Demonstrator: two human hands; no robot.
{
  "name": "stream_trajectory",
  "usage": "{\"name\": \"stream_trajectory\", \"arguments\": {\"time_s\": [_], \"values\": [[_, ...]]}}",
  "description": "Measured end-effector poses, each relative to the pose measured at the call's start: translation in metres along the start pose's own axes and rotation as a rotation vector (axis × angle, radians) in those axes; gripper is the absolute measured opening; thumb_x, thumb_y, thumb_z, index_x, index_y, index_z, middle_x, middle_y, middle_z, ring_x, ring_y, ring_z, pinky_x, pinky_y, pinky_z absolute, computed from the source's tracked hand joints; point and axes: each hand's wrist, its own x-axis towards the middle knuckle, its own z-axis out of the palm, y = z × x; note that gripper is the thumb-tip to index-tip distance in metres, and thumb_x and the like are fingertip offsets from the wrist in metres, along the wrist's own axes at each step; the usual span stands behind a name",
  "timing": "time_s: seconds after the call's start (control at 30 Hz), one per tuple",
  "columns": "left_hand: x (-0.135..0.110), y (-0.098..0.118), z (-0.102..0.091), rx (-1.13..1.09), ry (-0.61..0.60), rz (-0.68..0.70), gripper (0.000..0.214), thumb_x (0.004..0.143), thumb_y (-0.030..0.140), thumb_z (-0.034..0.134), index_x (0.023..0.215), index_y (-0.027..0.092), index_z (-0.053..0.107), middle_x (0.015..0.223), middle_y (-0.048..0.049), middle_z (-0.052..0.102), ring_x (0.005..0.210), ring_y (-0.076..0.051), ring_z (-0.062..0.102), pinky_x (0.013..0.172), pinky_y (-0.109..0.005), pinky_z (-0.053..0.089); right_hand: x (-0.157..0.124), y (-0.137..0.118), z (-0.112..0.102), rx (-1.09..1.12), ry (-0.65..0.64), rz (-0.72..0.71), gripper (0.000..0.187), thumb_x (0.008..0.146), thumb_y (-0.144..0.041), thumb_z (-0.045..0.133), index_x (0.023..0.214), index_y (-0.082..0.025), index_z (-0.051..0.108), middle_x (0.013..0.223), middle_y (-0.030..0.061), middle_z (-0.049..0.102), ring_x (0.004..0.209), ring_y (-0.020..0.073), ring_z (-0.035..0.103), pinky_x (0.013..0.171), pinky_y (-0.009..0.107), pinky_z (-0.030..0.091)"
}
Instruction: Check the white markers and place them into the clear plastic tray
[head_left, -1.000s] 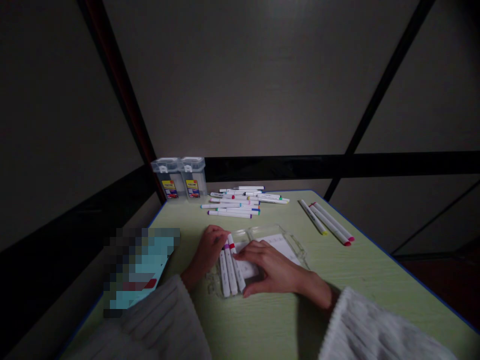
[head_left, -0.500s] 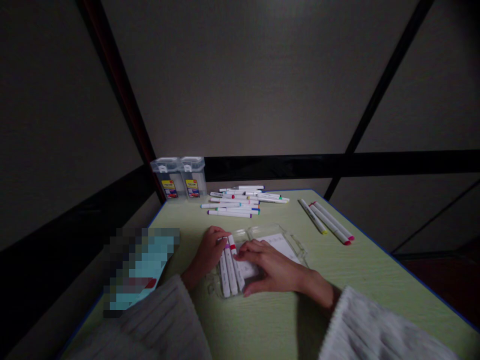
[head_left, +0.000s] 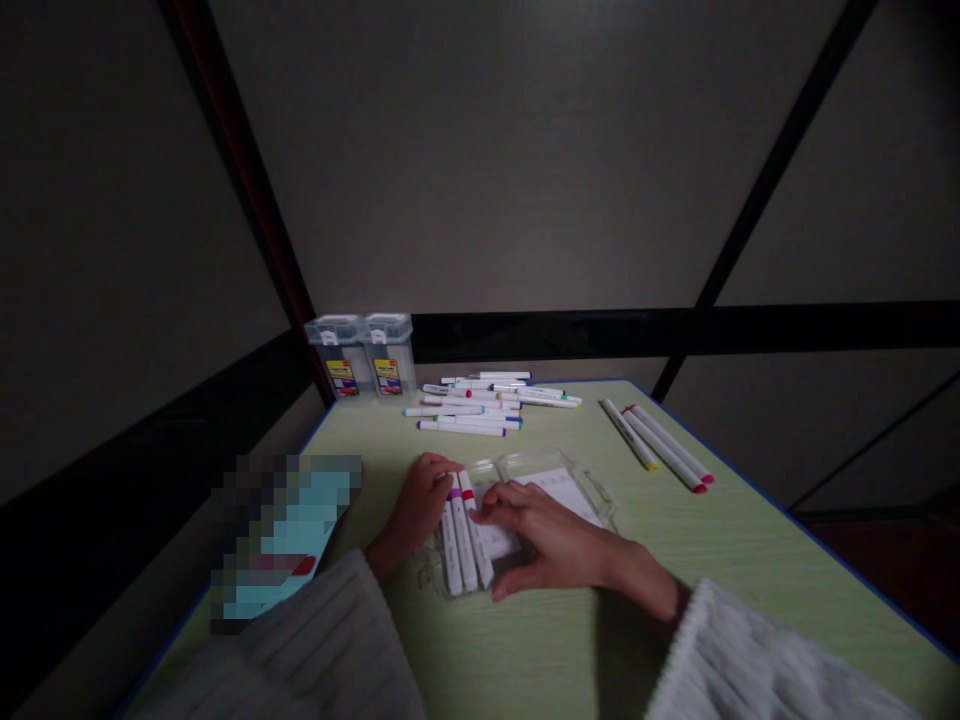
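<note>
A clear plastic case (head_left: 577, 470) lies flat on the green table, with three white markers (head_left: 463, 535) side by side in its left part. My left hand (head_left: 412, 510) curls against the case's left edge, its fingertips touching the markers' upper ends. My right hand (head_left: 559, 545) lies over the case to the right of the markers, fingers stretched out flat and pressing against the rightmost marker. A white paper insert (head_left: 559, 487) shows inside the case beyond my right hand.
A heap of several white markers (head_left: 480, 405) lies farther back. Three more markers (head_left: 660, 445) lie at the right. Two clear boxes (head_left: 361, 357) stand at the back left corner. A blurred blue item (head_left: 281, 535) sits at the left edge. Dark rails surround the table (head_left: 750, 560).
Almost nothing has changed. My right hand's fingers have shifted slightly against the markers, and the view has drifted a little.
</note>
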Motion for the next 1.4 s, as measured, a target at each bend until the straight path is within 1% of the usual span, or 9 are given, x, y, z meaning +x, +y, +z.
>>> {"name": "stream_trajectory", "arguments": {"time_s": [0.1,0.27,0.43,0.57,0.87,0.97,1.17,1.4], "values": [[0.000,0.002,-0.002,-0.006,0.011,-0.003,0.023,0.070,0.010,0.045,0.073,0.016,0.067,0.080,-0.0042,0.059,0.083,-0.018,0.058,0.081,-0.034,0.046,-0.001,-0.001,0.000,-0.028,-0.015,0.002,0.067,0.067,-0.058,0.064,0.114,-0.011,0.058,0.108,0.0138,0.056,0.100,0.0269,0.051,0.085,0.039,0.039],[0.000,0.005,-0.004,0.005,0.008,-0.024,0.021,0.069,0.009,0.044,0.071,0.017,0.064,0.078,-0.0028,0.060,0.082,-0.017,0.058,0.081,-0.033,0.046,-0.002,-0.003,-0.002,-0.094,-0.040,-0.008,0.066,0.070,-0.057,0.062,0.116,-0.010,0.056,0.108,0.0147,0.056,0.100,0.0279,0.050,0.085,0.040,0.039],[0.001,0.006,-0.004,0.017,0.010,-0.048,0.019,0.069,0.010,0.045,0.071,0.015,0.063,0.078,-0.0035,0.061,0.081,-0.017,0.058,0.080,-0.032,0.045,-0.002,-0.006,-0.002,-0.148,-0.049,-0.019,0.069,0.071,-0.059,0.059,0.118,-0.008,0.054,0.110,0.0170,0.055,0.101,0.0296,0.049,0.084,0.042,0.040],[0.000,0.008,-0.004,0.023,0.004,-0.051,0.018,0.069,0.011,0.045,0.071,0.015,0.062,0.077,-0.0044,0.061,0.081,-0.017,0.058,0.080,-0.031,0.045,-0.001,-0.007,-0.001,-0.160,-0.047,-0.015,0.071,0.071,-0.060,0.058,0.117,-0.007,0.055,0.106,0.0175,0.055,0.098,0.0299,0.050,0.082,0.042,0.040],[0.001,0.010,-0.004,0.028,0.039,-0.114,0.015,0.069,0.011,0.044,0.069,0.016,0.059,0.072,-0.0035,0.061,0.074,-0.017,0.058,0.072,-0.030,0.046,-0.001,-0.008,-0.001,-0.164,-0.056,0.015,0.069,0.071,-0.058,0.060,0.117,-0.008,0.054,0.109,0.0169,0.054,0.098,0.0292,0.049,0.083,0.041,0.039],[0.001,0.012,-0.005,0.036,0.037,-0.109,0.015,0.069,0.012,0.044,0.066,0.016,0.058,0.072,-0.0036,0.062,0.074,-0.017,0.058,0.072,-0.030,0.045,-0.002,-0.008,-0.001,-0.164,-0.049,0.023,0.068,0.070,-0.059,0.060,0.117,-0.010,0.054,0.109,0.0156,0.054,0.098,0.0286,0.050,0.083,0.040,0.039],[0.001,0.013,-0.006,0.052,0.038,-0.105,0.016,0.070,0.012,0.044,0.065,0.016,0.059,0.071,-0.0031,0.062,0.072,-0.016,0.058,0.071,-0.029,0.045,0.000,-0.009,0.000,-0.185,-0.061,0.039,0.068,0.072,-0.060,0.057,0.116,-0.008,0.055,0.108,0.0159,0.054,0.098,0.0292,0.050,0.082,0.040,0.039],[0.002,0.010,-0.005,0.051,0.046,-0.099,0.014,0.069,0.012,0.046,0.066,0.016,0.059,0.071,-0.0029,0.062,0.073,-0.016,0.058,0.071,-0.030,0.046,-0.001,-0.007,0.003,-0.208,-0.048,0.037,0.071,0.066,-0.057,0.065,0.118,-0.010,0.054,0.112,0.0150,0.054,0.101,0.0294,0.049,0.086,0.040,0.037]]}}
